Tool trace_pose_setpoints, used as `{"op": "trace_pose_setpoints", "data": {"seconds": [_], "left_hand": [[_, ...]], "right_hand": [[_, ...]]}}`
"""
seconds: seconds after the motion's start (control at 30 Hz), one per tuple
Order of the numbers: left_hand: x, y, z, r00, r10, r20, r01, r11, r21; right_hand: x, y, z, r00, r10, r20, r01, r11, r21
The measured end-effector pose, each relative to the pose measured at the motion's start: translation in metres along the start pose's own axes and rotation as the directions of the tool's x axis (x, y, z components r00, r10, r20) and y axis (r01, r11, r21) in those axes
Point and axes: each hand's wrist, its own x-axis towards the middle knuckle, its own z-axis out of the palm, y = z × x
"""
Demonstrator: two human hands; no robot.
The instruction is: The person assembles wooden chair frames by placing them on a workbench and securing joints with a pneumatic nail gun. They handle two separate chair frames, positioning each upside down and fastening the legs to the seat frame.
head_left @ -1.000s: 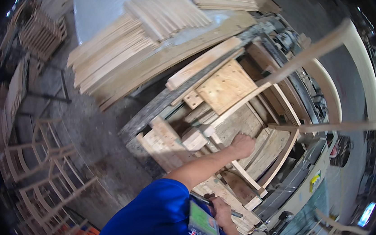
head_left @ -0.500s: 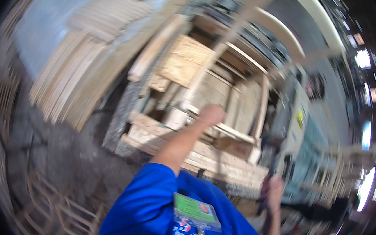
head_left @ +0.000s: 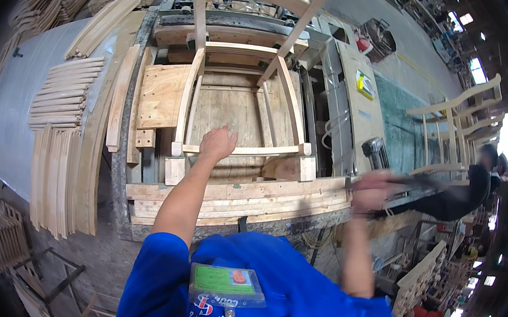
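Observation:
A light wooden chair frame (head_left: 298, 117) lies in a press-like wooden fixture (head_left: 220, 191), its two long back posts rising away from me. My left hand (head_left: 219, 143) is closed over its near rail, close to the left corner. Off the fixture's right front corner, my right hand (head_left: 371, 193) is smeared by motion. A dark, blurred elongated thing (head_left: 413, 185) runs along it; the hand seems closed around it, but its kind is unclear. Beyond that hand, a black cylindrical object (head_left: 374, 150) sits on the right side of the bench.
Stacked wooden slats (head_left: 59, 182) and spindles (head_left: 58, 100) cover part of the table on the left. A plywood block (head_left: 162, 96) sits beside the frame. To the right are a yellow item (head_left: 365, 85), assembled chair frames (head_left: 453, 126) and a person in dark clothing (head_left: 461, 200).
My view has turned and steadied, so the chair frame looks straighter. The left hand stays on the near rail. My right hand has risen from beside my body to the fixture's right corner.

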Motion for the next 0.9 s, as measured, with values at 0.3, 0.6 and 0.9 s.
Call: {"op": "trace_pose_setpoints", "data": {"seconds": [0.3,0.6,0.9], "left_hand": [[0.007,0.008,0.000,1.000,0.022,-0.017,-0.022,0.999,-0.025],[0.010,0.029,0.006,1.000,0.015,-0.003,-0.015,1.000,-0.002],[0.014,0.032,0.025,0.990,-0.077,-0.120,0.080,0.997,0.021]], "right_hand": [[-0.047,0.015,0.045,0.987,0.052,0.155,-0.055,0.998,0.018],[-0.137,0.000,0.119,0.588,-0.336,0.735,0.360,0.923,0.134],[-0.004,0.098,0.078,0.822,-0.148,0.551,0.225,0.971,-0.076]]}}
